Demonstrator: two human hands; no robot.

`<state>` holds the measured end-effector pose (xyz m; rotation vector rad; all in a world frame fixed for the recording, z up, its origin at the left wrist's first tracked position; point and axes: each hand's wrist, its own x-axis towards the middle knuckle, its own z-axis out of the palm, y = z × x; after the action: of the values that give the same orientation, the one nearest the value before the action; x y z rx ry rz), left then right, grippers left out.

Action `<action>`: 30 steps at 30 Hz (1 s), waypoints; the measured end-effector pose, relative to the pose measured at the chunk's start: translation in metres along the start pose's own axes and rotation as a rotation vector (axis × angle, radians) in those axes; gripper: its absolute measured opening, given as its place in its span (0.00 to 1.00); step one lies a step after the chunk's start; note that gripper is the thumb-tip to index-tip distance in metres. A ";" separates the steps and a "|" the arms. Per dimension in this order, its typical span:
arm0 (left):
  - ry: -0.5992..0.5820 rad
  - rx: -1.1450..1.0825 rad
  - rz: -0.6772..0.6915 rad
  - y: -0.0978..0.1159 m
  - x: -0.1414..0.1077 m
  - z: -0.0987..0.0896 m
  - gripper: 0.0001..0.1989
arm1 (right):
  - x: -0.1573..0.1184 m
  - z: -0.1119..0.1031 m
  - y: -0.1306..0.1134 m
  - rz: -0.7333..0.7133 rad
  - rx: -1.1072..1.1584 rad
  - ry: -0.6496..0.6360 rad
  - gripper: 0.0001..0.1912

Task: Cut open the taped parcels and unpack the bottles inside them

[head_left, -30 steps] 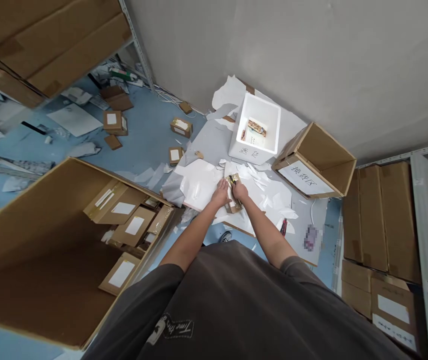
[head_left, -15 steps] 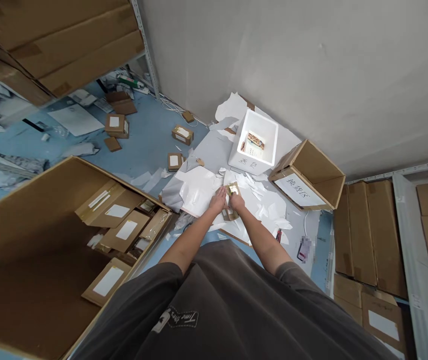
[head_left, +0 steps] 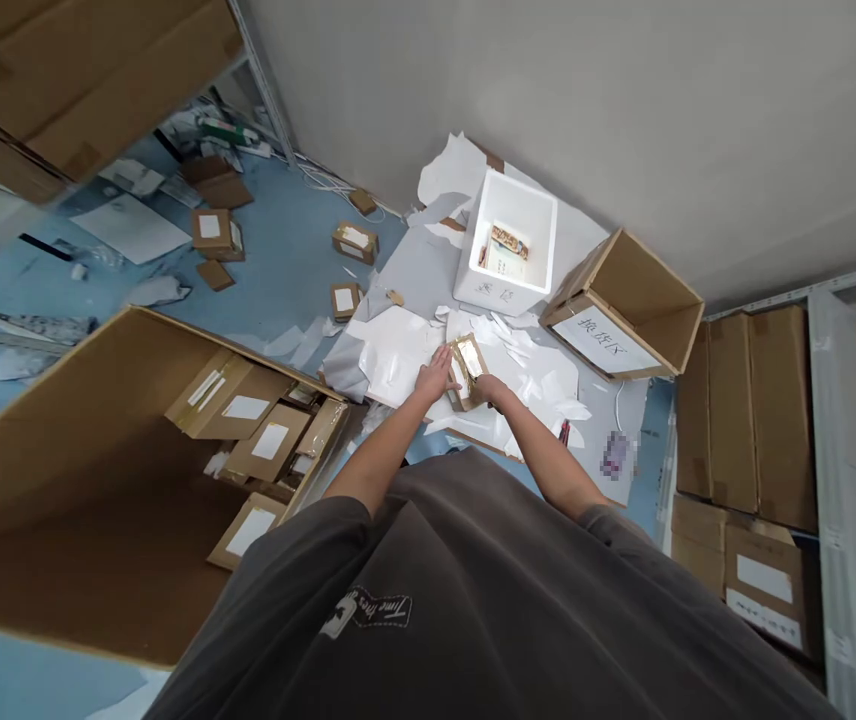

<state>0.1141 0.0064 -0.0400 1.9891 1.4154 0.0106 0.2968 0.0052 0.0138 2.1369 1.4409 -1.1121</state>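
Observation:
A small taped cardboard box (head_left: 466, 352) with white labels lies on the paper-strewn table in front of me. At its left edge is my left hand (head_left: 434, 376), its fingers closed against the box and steadying it. My right hand (head_left: 489, 390) is curled at the box's lower right side, closed around a small dark object that I cannot make out. Torn white paper (head_left: 548, 375) lies under and around the box.
Behind stands a white foam box (head_left: 504, 296) with printed packets inside. To its right is an open, labelled cardboard carton (head_left: 600, 340). A large carton (head_left: 60, 440) of parcels stands at my left. Small boxes (head_left: 355, 242) lie on the blue floor.
My view has shifted slightly. My right hand has moved from the top of the small box to its lower right side, uncovering more of its label. My left hand stays at the left edge.

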 end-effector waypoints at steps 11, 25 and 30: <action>-0.032 0.033 -0.056 0.003 0.003 0.002 0.56 | -0.018 0.032 0.077 0.020 0.328 -0.006 0.11; 0.078 0.134 -0.177 0.027 0.024 0.001 0.54 | -0.052 0.020 0.112 -0.101 0.279 0.256 0.12; -0.037 0.188 0.196 0.035 0.044 -0.003 0.44 | -0.033 0.012 0.124 -0.128 0.690 0.199 0.14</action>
<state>0.1597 0.0386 -0.0353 2.2641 1.2311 -0.0741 0.3957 -0.0769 0.0133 2.7022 1.4304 -1.6749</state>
